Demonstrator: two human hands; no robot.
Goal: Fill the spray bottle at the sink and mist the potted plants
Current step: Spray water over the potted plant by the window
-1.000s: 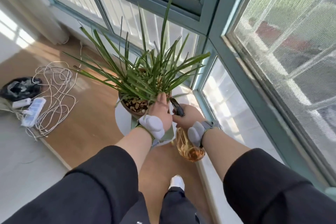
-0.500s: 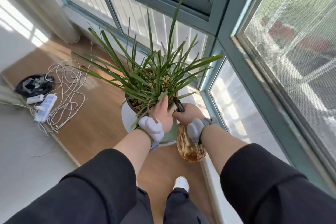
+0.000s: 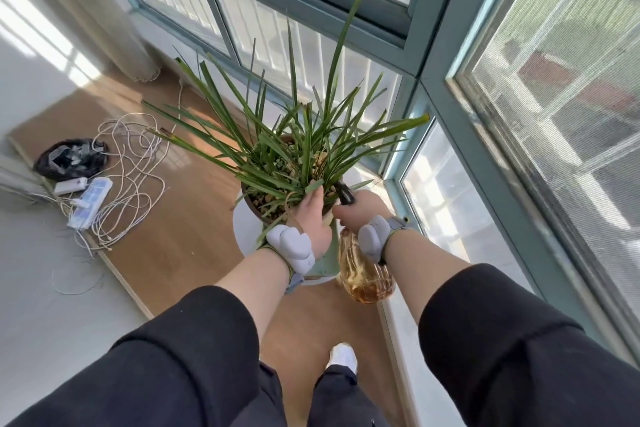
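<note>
A potted plant (image 3: pixel 298 149) with long narrow green leaves grows from a brown pot (image 3: pixel 254 206) on a white round stand (image 3: pixel 247 232) in the window corner. My right hand (image 3: pixel 362 213) grips the neck of an amber spray bottle (image 3: pixel 365 276); its black nozzle (image 3: pixel 344 192) points at the leaf bases. My left hand (image 3: pixel 313 218) rests against the near rim of the pot, fingers among the lower leaves; whether it grips a leaf I cannot tell.
Teal window frames (image 3: pixel 426 55) close off the far and right sides. A tangle of white cable (image 3: pixel 130 177), a power strip (image 3: pixel 90 201) and a black bag (image 3: pixel 71 158) lie on the wooden floor at left. My shoe (image 3: pixel 343 357) stands below the bottle.
My view has tilted up and the plant now sits more central. Both hands stay at the pot's near rim, the bottle held in the same pose.
</note>
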